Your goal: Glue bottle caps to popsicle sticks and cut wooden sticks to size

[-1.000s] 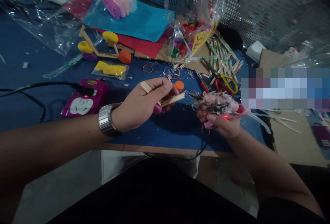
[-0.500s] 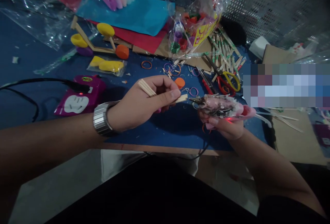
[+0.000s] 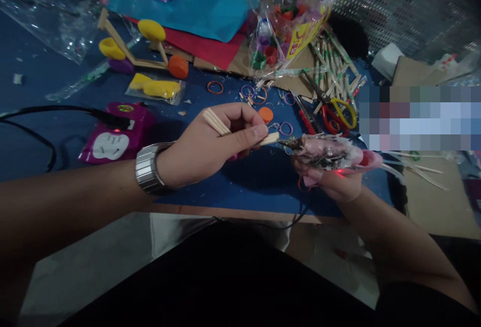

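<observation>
The gap has narrowed: my left fingers (image 3: 246, 139) pinch the pale flat wooden stick (image 3: 270, 139), which points right, nearly in line with the dark nozzle (image 3: 290, 143) of the crusted pink plastic glue gun (image 3: 325, 151) my right fingers (image 3: 319, 174) grip, ends seemingly touching.

Dim, hazy light, dark shadow (image 3: 259, 179) between hands (image 3: 206, 149)
</observation>
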Demonstrator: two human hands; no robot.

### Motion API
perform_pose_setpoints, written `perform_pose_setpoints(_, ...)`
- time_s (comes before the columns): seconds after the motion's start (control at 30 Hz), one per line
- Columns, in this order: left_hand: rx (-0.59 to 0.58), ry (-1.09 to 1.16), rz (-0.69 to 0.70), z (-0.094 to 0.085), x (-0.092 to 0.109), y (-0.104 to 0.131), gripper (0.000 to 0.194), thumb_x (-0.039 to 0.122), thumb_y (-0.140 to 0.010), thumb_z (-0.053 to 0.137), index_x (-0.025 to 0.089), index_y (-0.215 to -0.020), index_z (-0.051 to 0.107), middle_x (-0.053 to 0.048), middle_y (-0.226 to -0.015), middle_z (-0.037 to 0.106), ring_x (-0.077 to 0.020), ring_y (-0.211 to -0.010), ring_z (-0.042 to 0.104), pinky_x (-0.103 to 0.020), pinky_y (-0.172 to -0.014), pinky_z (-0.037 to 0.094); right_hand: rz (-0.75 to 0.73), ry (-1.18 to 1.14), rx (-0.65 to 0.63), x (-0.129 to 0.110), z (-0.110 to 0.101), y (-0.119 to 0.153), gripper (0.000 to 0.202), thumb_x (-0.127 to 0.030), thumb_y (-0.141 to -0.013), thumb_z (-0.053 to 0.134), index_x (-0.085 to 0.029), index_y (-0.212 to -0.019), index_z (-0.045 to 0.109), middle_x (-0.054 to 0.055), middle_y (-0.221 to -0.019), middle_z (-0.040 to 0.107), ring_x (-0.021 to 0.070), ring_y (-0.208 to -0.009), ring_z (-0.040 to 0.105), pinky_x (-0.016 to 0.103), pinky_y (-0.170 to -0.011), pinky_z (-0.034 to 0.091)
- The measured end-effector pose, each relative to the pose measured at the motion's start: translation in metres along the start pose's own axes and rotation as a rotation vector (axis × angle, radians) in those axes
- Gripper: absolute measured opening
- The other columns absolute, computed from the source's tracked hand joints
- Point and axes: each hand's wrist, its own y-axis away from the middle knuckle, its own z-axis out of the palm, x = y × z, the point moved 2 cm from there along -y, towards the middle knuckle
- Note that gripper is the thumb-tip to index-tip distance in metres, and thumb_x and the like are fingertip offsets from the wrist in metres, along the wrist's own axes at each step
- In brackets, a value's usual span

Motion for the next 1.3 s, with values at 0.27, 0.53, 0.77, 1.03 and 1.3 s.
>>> perform_pose_setpoints(0.27,-0.021,-0.028,0.008,-0.0002,0.0009,-0.0008,0.028,0.041,-0.092,0.088,0.021,-0.086,0.068,0.002,-0.072,0.063,-0.0097,-0.060,0.056,-0.021,-0.053,0.044,-0.088,0.057,-0.055,0.0021,-0.0021,0.0002,0.033,-0.044,-0.086,0.089,-0.029,-0.115,0.086,0.001,-0.081,0.071,0.0134,-0.055,0.059,0.023,-0.039,0.048)
perform_pose_setpoints(0.53,-0.037,-0.046,0.019,-0.0009,0.0008,-0.0012,0.024,0.037,-0.093,0.085,0.021,-0.088,0.068,0.002,-0.073,0.064,-0.0089,-0.060,0.055,-0.020,-0.052,0.044,-0.141,0.055,-0.034,0.0036,0.0004,0.0008,0.026,-0.041,-0.087,0.089,-0.034,-0.112,0.087,-0.001,-0.086,0.072,0.0123,-0.055,0.058,0.024,-0.040,0.048)
perform_pose_setpoints(0.77,-0.053,-0.012,0.040,-0.0021,-0.0005,-0.0020,0.020,0.031,-0.095,0.085,0.021,-0.088,0.069,0.003,-0.073,0.064,-0.0084,-0.060,0.056,-0.020,-0.053,0.045,-0.106,0.103,-0.073,0.0024,-0.0016,0.0003,0.033,-0.044,-0.088,0.088,-0.033,-0.119,0.087,-0.001,-0.073,0.068,0.0136,-0.051,0.056,0.024,-0.038,0.046)
perform_pose_setpoints(1.03,-0.054,0.000,0.051,-0.0024,-0.0008,-0.0016,0.026,0.038,-0.093,0.089,0.021,-0.087,0.070,0.002,-0.074,0.065,-0.0090,-0.060,0.056,-0.021,-0.054,0.046,-0.103,0.073,-0.093,0.0056,-0.0021,0.0018,0.037,-0.047,-0.090,0.087,-0.031,-0.123,0.085,0.000,-0.078,0.071,0.0123,-0.051,0.057,0.023,-0.039,0.047)
perform_pose_setpoints(1.3,-0.064,0.020,0.069,-0.0026,-0.0034,-0.0028,0.030,0.042,-0.093,0.091,0.020,-0.088,0.071,0.002,-0.074,0.065,-0.0082,-0.060,0.056,-0.020,-0.052,0.046,-0.190,0.049,-0.090,0.0009,0.0004,0.0003,0.029,-0.036,-0.093,0.086,-0.034,-0.123,0.086,-0.001,-0.085,0.073,0.0100,-0.055,0.058,0.022,-0.042,0.046)
